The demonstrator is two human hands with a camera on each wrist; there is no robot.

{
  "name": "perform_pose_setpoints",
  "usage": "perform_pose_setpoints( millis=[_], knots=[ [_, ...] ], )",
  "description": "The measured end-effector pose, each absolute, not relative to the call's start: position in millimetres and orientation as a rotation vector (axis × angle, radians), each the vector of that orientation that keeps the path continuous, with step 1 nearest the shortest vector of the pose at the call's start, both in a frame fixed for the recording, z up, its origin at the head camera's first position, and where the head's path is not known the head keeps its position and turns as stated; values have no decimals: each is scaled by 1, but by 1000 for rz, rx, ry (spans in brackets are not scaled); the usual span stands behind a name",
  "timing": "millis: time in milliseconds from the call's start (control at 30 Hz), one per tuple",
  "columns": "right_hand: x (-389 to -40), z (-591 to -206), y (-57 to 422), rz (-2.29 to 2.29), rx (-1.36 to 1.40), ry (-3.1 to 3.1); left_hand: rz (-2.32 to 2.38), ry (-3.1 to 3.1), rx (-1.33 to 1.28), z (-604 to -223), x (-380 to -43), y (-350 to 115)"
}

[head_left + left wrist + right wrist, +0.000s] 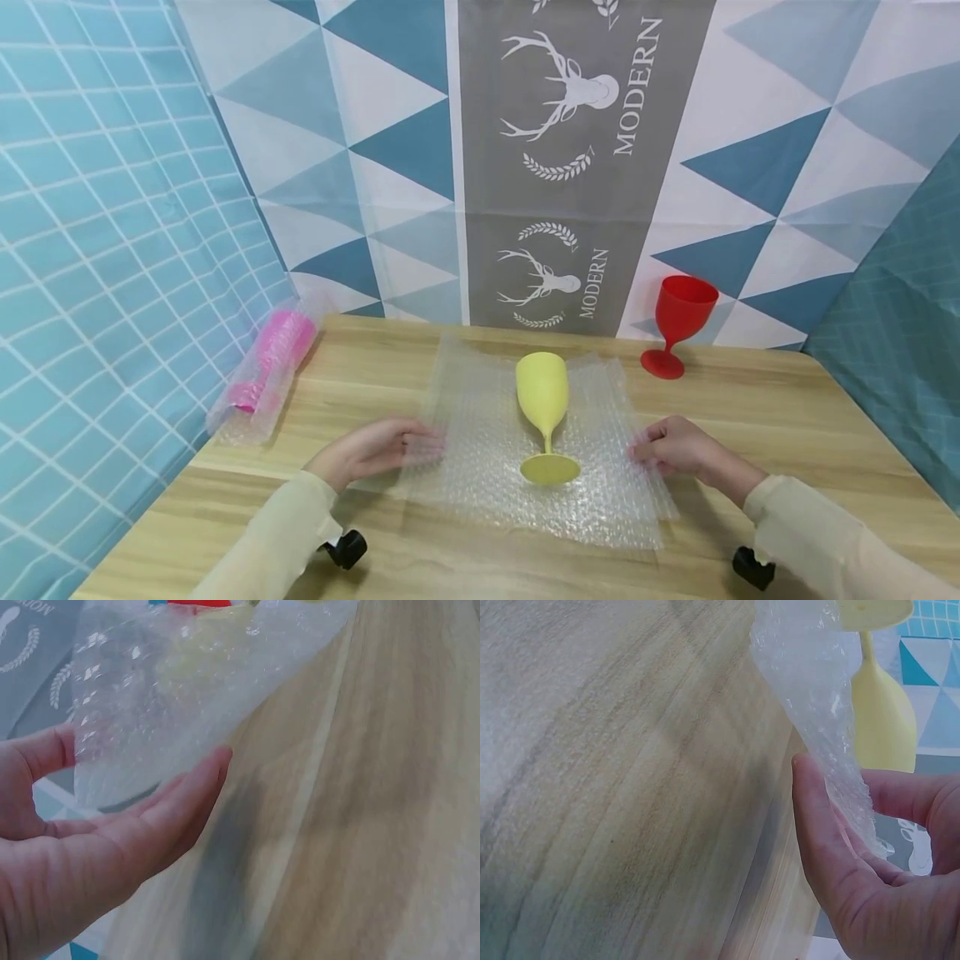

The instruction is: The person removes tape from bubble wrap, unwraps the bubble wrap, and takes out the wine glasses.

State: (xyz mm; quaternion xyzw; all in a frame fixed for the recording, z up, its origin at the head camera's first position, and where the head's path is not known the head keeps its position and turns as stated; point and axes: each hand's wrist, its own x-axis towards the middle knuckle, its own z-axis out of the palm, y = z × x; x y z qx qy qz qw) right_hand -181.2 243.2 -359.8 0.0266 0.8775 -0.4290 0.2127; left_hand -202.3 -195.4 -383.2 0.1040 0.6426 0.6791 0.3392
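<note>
A yellow plastic goblet point(543, 392) lies on its side on a layered sheet of clear bubble wrap point(480, 475), its round foot toward me. My left hand point(378, 450) is at the wrap's left edge, fingers fairly straight; in the left wrist view the sheet's end lies between the spread thumb and fingers point(180, 802). Opposite it, my right hand point(678, 446) holds the right edge between thumb and bent fingers. The right wrist view has that edge raised, with the goblet point(885, 712) beyond it.
A pink goblet rolled in bubble wrap point(281, 346) lies at the back left, by the blue tiled-pattern cloth point(112, 208). At the back right a red goblet point(684, 312) stands upright against the patterned backdrop. Everything rests on a wood-grain table point(360, 367).
</note>
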Motion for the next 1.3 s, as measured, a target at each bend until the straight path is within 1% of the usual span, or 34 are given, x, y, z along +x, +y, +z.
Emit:
perform_pose_setpoints(
  millis=[367, 700, 1033, 1300],
  knots=[
    [-182, -359, 244, -1202, 66, 2432, 1704, 1785, 246, -383, -190, -204],
    [-183, -359, 243, -1144, 103, 2451, 1572, 2023, 78, -379, -187, -199],
    [-185, -346, 246, -1180, 72, 2450, 1619, 1948, 65, -376, -192, -197],
    [-180, -344, 249, -1247, 58, 2398, 1657, 1920, 41, -380, -188, -197]
  ],
)
